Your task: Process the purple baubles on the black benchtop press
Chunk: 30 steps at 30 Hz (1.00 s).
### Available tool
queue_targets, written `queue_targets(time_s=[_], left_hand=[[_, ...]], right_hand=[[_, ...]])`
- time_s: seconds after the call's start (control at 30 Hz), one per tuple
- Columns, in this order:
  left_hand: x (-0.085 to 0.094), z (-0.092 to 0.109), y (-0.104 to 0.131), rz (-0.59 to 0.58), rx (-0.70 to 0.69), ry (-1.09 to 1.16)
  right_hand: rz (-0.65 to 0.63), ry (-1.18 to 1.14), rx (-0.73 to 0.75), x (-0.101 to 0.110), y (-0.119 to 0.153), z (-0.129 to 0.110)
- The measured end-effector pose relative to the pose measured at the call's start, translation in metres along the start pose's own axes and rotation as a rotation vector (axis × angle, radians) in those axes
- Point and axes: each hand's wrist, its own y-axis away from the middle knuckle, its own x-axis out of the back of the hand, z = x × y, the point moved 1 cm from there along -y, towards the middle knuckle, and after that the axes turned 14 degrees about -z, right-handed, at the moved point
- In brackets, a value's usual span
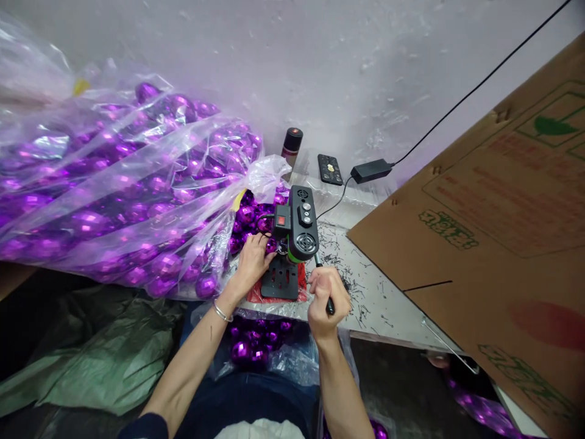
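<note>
A small black press (303, 225) with a red switch and a slotted base plate (280, 281) stands on the bench in front of me. My right hand (328, 300) is closed round the black-gripped lever (329, 307) on the press's right side. On the other side, my left hand (252, 261) holds a shiny purple bauble (271, 246) between fingers and thumb, close against the press's working end. The exact contact there is partly hidden by the press head. Loose purple baubles (247, 213) lie just behind my left hand.
A big clear bag (150, 183) of purple baubles fills the left. A spray can (292, 143), a phone (329, 169) and a power adapter (372, 171) sit by the wall. Small dark clippings (365, 286) litter the bench (388, 320). A cardboard box (493, 231) stands right. More baubles (249, 350) lie below.
</note>
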Motion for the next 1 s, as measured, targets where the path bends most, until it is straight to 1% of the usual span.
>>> queue_targets(time_s=[0.07, 0.13, 0.2, 0.3, 0.43, 0.5, 0.53, 0.6, 0.67, 0.73, 0.77, 0.83, 1.0], left_hand=[[0.0, -0.002, 0.016, 0.004, -0.017, 0.012], [-0.002, -0.006, 0.031, -0.046, -0.027, 0.026], [-0.005, -0.009, 0.042, -0.1, -0.032, 0.059], [-0.006, -0.012, 0.046, -0.087, -0.031, 0.136], [-0.002, -0.007, 0.042, -0.077, -0.01, 0.272], [0.002, -0.003, 0.042, -0.049, 0.035, 0.403], [0.003, 0.0, 0.043, -0.028, 0.071, 0.503], [0.003, 0.006, 0.046, 0.008, 0.162, 0.775], [0.0, 0.013, 0.051, 0.021, 0.253, 1.048], [-0.005, 0.02, 0.056, 0.035, 0.318, 1.19], [-0.009, 0.023, 0.058, 0.046, 0.337, 1.205], [-0.017, 0.028, 0.062, 0.072, 0.34, 1.165], [-0.036, 0.03, 0.067, 0.111, 0.235, 0.932]], right_hand=[[-0.003, -0.008, -0.011, 0.0, 0.0, 0.0], [0.004, -0.014, -0.017, 0.0, -0.002, 0.0], [0.011, -0.016, -0.022, 0.001, -0.003, -0.001], [0.018, -0.021, -0.029, 0.001, -0.005, -0.001], [0.026, -0.061, -0.03, 0.002, -0.009, -0.003], [0.02, -0.083, -0.053, 0.003, -0.012, -0.005], [0.014, -0.087, -0.069, 0.004, -0.014, -0.006], [0.002, -0.081, -0.092, 0.005, -0.017, -0.008], [-0.003, -0.072, -0.098, 0.005, -0.018, -0.009], [-0.005, -0.071, -0.097, 0.005, -0.019, -0.01], [-0.008, -0.074, -0.098, 0.005, -0.018, -0.01], [-0.012, -0.085, -0.094, 0.006, -0.017, -0.01], [-0.024, -0.083, -0.095, 0.007, -0.015, -0.01]])
